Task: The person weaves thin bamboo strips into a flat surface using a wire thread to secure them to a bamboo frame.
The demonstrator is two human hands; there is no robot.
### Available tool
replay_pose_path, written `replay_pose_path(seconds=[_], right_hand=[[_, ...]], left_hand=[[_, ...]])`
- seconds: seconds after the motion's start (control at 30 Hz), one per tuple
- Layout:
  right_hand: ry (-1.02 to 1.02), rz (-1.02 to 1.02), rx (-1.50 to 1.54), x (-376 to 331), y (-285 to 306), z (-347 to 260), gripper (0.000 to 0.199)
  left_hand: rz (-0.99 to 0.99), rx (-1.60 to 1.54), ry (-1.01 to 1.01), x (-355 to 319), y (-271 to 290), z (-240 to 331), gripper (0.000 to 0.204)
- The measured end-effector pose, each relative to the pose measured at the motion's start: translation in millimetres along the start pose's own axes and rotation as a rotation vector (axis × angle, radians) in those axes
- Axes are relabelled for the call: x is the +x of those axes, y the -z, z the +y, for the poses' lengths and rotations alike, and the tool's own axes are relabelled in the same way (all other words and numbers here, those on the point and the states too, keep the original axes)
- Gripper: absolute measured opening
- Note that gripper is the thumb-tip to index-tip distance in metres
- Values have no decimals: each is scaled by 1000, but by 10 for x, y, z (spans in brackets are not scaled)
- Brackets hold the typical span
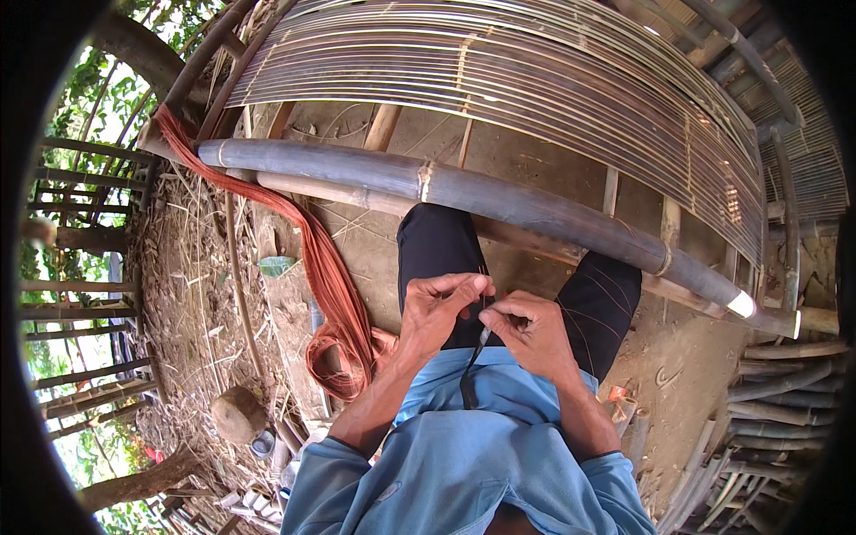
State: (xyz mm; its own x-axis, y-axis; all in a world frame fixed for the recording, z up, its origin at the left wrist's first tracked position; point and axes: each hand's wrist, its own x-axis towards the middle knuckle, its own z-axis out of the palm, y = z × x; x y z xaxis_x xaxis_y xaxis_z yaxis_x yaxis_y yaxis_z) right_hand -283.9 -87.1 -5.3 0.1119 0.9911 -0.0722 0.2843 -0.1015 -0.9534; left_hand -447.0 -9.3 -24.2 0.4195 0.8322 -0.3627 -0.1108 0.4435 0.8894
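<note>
right hand (533, 332): fingers curled shut, pinching a small thin blade-like tool (484, 337), tip toward the left hand; tool too small to name surely.
left hand (441, 308): fingers bent, thumb and forefinger closed on a fine strand (480, 278), barely visible; just left of the tool, nearly touching the right hand.
dark strap (469, 379): hangs from the tool toward the blue shirt (464, 446), long axis running up and down; lower end hard to make out.
axis: strand runs across, hand to hand; both hands equally near.
reddish fibre bundle (334, 303): well left of the tool, long axis slanting up-left, looped at the near end.
bamboo pole (464, 192): beyond the tool, lying crosswise over the dark trousers (437, 245).
slat mat (499, 80): farthest, top cut off.
</note>
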Motion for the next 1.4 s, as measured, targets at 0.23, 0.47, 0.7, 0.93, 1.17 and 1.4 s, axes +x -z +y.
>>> replay_pose_path(seconds=[0.23,0.47,0.7,0.93,1.17,1.4], right_hand=[[14,-6,-105,20,84,-90,11],[157,46,-22,201,165,-156,19],[189,-35,-84,235,215,-154,9],[-256,-8,584,191,105,39,11],[163,134,-1,211,-37,-36,8],[135,163,-32,169,-61,-30,8]], left_hand=[[-25,73,35,10,71,47,19],[-255,231,198,-31,108,384,17],[-183,393,16,-14,131,366,14],[58,253,132,-20,51,285,12],[-34,-135,-44,-26,26,56,16],[-17,14,-104,-34,45,6,24]])
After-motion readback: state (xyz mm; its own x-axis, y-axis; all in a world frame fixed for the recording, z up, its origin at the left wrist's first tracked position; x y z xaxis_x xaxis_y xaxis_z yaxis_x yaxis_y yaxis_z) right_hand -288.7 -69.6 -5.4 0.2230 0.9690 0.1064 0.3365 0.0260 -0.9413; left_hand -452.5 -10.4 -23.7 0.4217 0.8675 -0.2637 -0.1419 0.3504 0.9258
